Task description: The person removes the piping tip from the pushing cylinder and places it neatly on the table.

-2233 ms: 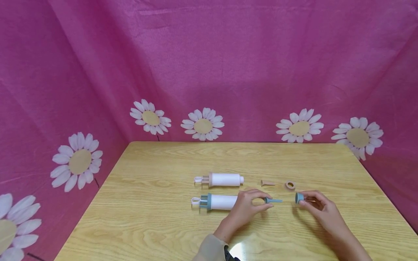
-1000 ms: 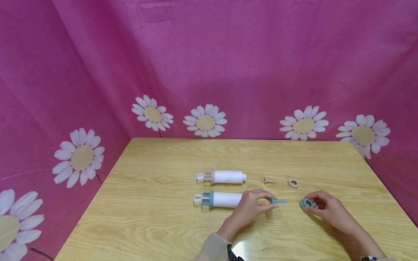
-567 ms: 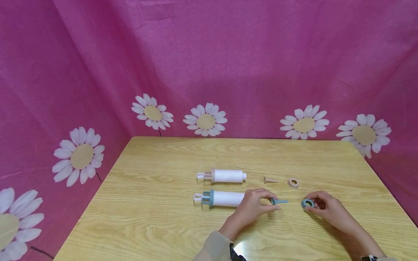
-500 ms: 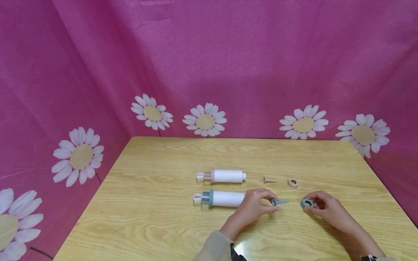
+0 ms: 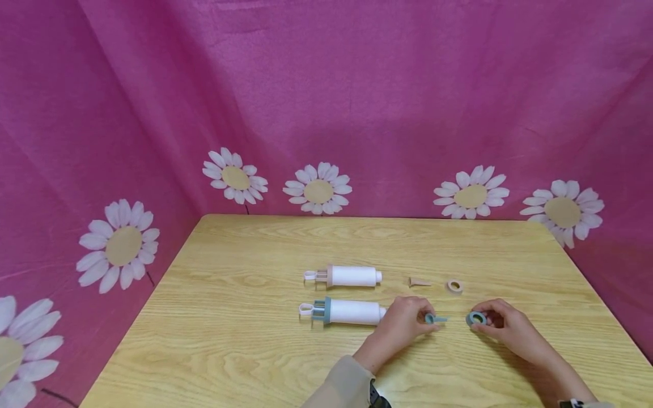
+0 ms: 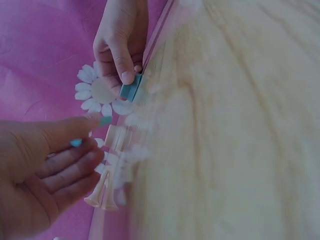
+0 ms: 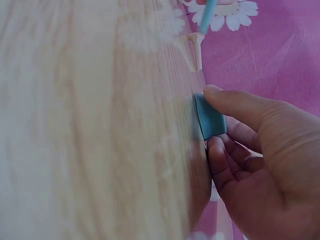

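Note:
In the head view my left hand (image 5: 400, 323) pinches a small teal cone nozzle (image 5: 441, 319) by its wide end, the thin tip pointing right. My fingers hide most of it in the left wrist view. My right hand (image 5: 512, 328) pinches a teal screw ring (image 5: 470, 323) between thumb and fingers, close over the table, its hole facing up. From the side, the right wrist view shows that ring (image 7: 211, 117) as a short band under my thumb. Left of my left hand lies a white syringe-like barrel (image 5: 354, 311) with a teal collar and a looped plunger handle.
Behind lies a second white barrel (image 5: 354, 276) with a beige collar. To its right are a beige cone nozzle (image 5: 418, 282) and a beige ring (image 5: 449, 289). The wooden table (image 5: 245, 255) ends at a pink curtain (image 5: 388, 102) with printed daisies.
The ring in my right hand has come down and tipped from upright to flat. My left hand has shifted right with the teal nozzle, uncovering the tip of the teal-collared barrel.

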Demonstrator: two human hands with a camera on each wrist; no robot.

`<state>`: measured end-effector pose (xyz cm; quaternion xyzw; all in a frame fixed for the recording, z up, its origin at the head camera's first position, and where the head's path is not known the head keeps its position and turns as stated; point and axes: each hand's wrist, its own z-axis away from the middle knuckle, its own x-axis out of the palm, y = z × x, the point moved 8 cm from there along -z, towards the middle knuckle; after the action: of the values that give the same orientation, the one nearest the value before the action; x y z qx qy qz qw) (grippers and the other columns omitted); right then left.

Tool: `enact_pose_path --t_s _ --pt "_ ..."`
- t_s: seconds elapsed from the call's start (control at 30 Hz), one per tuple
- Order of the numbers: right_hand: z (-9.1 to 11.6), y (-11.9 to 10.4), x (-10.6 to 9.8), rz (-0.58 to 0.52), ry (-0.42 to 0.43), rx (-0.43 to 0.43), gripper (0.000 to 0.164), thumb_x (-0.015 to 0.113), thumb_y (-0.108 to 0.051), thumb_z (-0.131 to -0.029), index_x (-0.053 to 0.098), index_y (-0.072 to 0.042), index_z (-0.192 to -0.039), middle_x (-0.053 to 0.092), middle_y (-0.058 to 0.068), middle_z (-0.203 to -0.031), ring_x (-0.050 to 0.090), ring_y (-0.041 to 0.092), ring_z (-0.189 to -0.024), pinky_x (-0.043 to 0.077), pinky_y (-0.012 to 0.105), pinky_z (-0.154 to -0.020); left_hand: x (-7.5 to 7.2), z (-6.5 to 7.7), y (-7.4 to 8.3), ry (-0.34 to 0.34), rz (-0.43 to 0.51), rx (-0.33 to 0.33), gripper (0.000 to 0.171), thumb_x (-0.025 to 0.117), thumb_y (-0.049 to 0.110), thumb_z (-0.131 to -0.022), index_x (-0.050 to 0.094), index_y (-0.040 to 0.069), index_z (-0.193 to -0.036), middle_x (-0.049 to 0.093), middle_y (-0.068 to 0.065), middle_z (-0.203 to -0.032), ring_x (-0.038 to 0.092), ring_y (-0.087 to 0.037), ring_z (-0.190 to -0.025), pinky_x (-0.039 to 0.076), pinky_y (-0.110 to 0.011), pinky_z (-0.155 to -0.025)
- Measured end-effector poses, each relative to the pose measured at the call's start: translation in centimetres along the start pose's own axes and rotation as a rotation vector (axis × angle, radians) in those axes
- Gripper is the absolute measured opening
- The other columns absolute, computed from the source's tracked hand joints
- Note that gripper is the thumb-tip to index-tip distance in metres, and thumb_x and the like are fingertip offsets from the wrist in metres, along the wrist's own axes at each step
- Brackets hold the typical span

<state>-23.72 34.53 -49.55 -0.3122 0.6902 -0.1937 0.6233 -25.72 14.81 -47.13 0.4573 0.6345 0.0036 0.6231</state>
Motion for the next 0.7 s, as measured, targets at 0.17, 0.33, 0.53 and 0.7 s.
enact_pose_path --t_s 0.17,0.33,0.53,0.7 --pt "0.04 -0.01 0.07 0.002 -0.005 0.006 0.027 0.078 -0.009 -0.081 0.066 -0.002 -0.104 0.057 0.001 -0.091 0.045 -0.007 -0.074 0.045 0.016 -0.06 0.4 0.02 -0.26 -0.036 -0.074 -0.062 0.014 0.082 0.027 -0.08 0.07 0.02 -0.083 0.061 0.013 -0.073 0.045 0.008 -0.062 0.035 -0.004 -0.056" --pt "0.06 -0.11 0.07 0.001 0.018 -0.022 0.026 0.078 -0.006 -0.08 0.066 -0.002 -0.102 0.057 0.0 -0.091 0.046 -0.009 -0.075 0.046 0.015 -0.06 0.55 0.01 -0.56 -0.061 -0.081 -0.123 0.013 0.082 0.025 -0.08 0.069 0.02 -0.081 0.057 0.013 -0.071 0.043 0.003 -0.062 0.035 -0.009 -0.056" --pt "0.05 -0.05 0.04 0.019 0.018 -0.011 0.027 0.079 -0.008 -0.079 0.067 -0.003 -0.103 0.057 -0.001 -0.091 0.045 -0.008 -0.075 0.045 0.015 -0.06 0.72 -0.12 -0.73 -0.059 -0.136 -0.159 0.015 0.083 0.026 -0.078 0.07 0.021 -0.078 0.052 0.013 -0.071 0.042 0.002 -0.062 0.034 -0.011 -0.054" --pt "-0.09 -0.08 0.02 0.025 0.007 -0.001 0.027 0.079 -0.011 -0.08 0.066 -0.005 -0.102 0.056 -0.002 -0.09 0.045 -0.008 -0.075 0.045 0.016 -0.06 0.84 -0.19 -0.69 -0.055 -0.232 -0.152 0.015 0.084 0.03 -0.077 0.071 0.022 -0.077 0.053 0.013 -0.072 0.043 0.001 -0.064 0.034 -0.012 -0.054"
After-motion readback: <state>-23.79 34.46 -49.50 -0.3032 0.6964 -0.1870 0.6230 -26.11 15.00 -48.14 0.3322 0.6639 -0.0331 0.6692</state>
